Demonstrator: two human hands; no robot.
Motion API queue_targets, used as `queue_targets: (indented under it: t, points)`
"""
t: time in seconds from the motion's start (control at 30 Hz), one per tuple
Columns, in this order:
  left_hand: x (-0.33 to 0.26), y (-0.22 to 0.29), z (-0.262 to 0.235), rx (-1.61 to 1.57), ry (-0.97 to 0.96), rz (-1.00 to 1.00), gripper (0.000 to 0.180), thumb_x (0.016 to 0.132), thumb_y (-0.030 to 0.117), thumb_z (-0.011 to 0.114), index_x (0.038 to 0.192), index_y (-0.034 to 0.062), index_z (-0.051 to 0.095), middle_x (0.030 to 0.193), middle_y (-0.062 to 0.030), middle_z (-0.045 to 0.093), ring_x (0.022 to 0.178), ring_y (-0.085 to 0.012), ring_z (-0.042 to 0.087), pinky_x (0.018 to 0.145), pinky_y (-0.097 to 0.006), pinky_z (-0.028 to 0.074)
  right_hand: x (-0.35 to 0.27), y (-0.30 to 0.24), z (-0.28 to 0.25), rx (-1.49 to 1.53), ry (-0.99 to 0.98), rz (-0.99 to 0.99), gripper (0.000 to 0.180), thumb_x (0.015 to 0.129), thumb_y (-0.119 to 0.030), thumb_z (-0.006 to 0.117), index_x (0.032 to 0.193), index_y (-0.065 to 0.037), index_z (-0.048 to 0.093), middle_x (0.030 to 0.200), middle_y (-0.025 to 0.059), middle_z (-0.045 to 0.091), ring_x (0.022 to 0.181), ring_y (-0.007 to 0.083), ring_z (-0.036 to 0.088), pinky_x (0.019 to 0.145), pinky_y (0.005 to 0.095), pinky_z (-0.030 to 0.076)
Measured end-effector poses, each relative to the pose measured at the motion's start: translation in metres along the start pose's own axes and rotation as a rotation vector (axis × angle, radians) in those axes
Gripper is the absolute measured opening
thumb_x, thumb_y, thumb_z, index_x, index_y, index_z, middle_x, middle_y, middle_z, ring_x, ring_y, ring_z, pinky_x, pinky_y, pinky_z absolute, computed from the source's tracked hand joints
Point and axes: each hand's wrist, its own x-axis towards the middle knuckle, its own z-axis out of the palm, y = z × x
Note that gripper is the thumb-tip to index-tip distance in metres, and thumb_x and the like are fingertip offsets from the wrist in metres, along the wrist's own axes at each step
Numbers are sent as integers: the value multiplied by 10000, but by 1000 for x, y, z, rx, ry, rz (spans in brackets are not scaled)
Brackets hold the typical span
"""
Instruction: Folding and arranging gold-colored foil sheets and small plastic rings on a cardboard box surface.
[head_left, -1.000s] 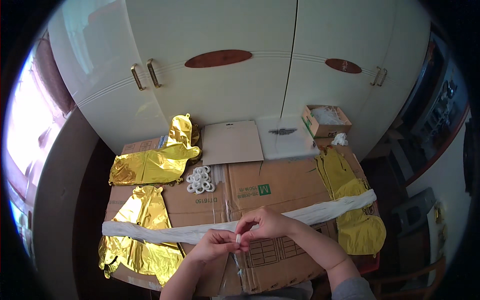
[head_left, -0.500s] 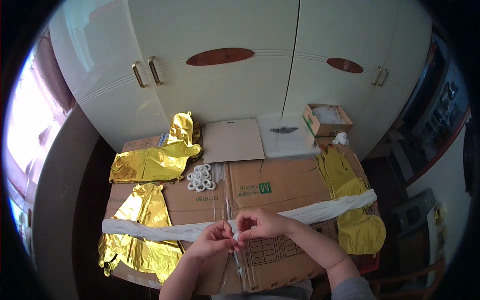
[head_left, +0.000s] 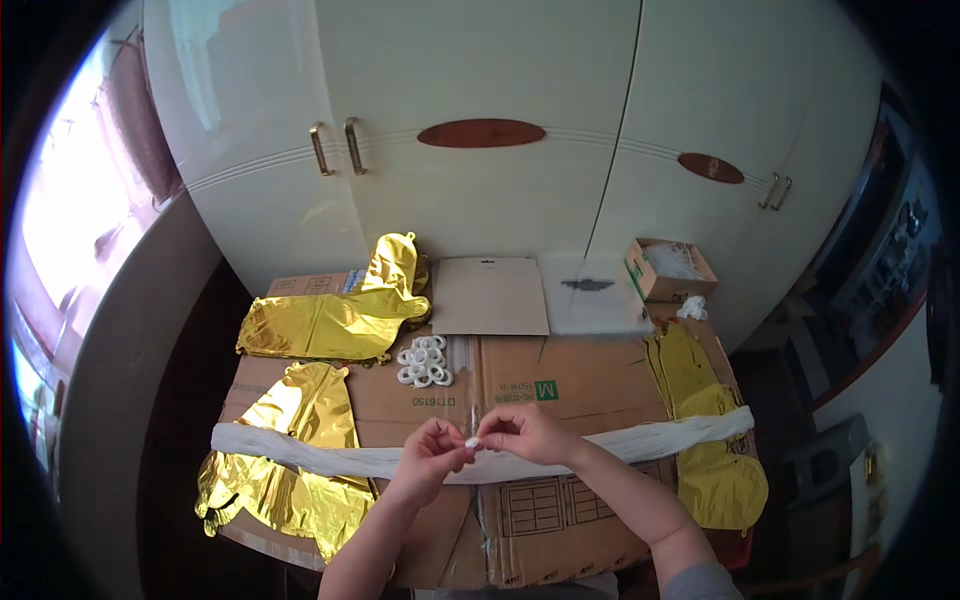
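Both hands meet over the middle of the cardboard, pinching a small white piece between them. My left hand is closed with thumb and fingertips on its left side, and my right hand pinches its right side. The piece looks like a small coil of white string, though fingertips hide part of it. Under and behind the hands a long bundle of white strings stretches across from left to right. Beyond it sits a small pile of white rings, which look like wound coils.
Flat gold foil balloons lie at left, one stack behind and one under the bundle, with more at right. At the back are a tan board, a clear plastic packet, a small box and crumpled white material.
The view has shifted, so the table sits further right and lower in it. Both hands keep their pinch, the white piece now showing more plainly between the fingertips.
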Motion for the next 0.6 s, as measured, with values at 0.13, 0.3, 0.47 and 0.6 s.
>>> queue_targets:
  t: [0.13,0.3,0.47,0.6]
  points:
    - [5,8,-1,-114,280,181,234,771,-52,619,929,33,469,949,-96,607,845,-145,605,711,-248,487,45,7,-2,111,61,56,80,845,-85,607,896,-24,610,786,-2,617,711,60,557,646,215,461]
    - [11,9,-18,-263,421,304,161,783,-81,565,874,35,501,973,-100,591,905,-186,594,830,-271,486,110,48,-10,101,244,-24,76,825,-54,613,865,8,597,760,12,610,657,66,559,598,218,466]
    - [9,9,-19,-251,392,297,134,794,-74,552,865,31,509,972,-100,588,925,-189,586,852,-280,479,141,69,-11,-62,314,-4,67,807,-34,610,858,7,601,697,17,602,613,71,552,569,219,457]
    - [8,7,-20,-259,375,296,127,798,-70,547,871,28,510,982,-102,581,927,-196,585,852,-289,479,145,68,-10,-235,313,51,88,792,-61,635,852,2,621,719,29,620,636,78,559,586,231,469]
